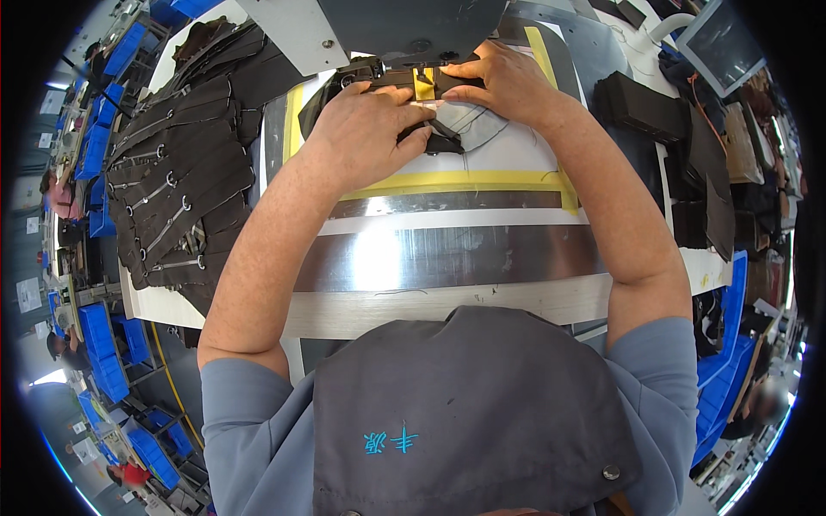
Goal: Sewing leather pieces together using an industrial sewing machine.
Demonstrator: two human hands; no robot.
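Under the head of a grey sewing machine [404, 30], a dark fabric piece [445, 138] lies with a grey lining flap [473, 127] folded out toward me. My left hand [366, 129] presses on its left side, fingers spread and lying flat. From the right, my right hand [508, 84] rests on the same piece, thumb and fingers stretched apart beside the presser area. A small yellow part [424, 83] shows between both hands, just below the machine head. The needle point and the cloth beneath my fingers are hidden.
Yellow tape [456, 181] borders the white work sheet on a metal plate [447, 258]. Dark fabric pieces with straps and metal buckles [176, 189] are piled at left. Dark stacked pieces [641, 107] and a screen [721, 43] stand at right. Blue bins [103, 344] line the far left.
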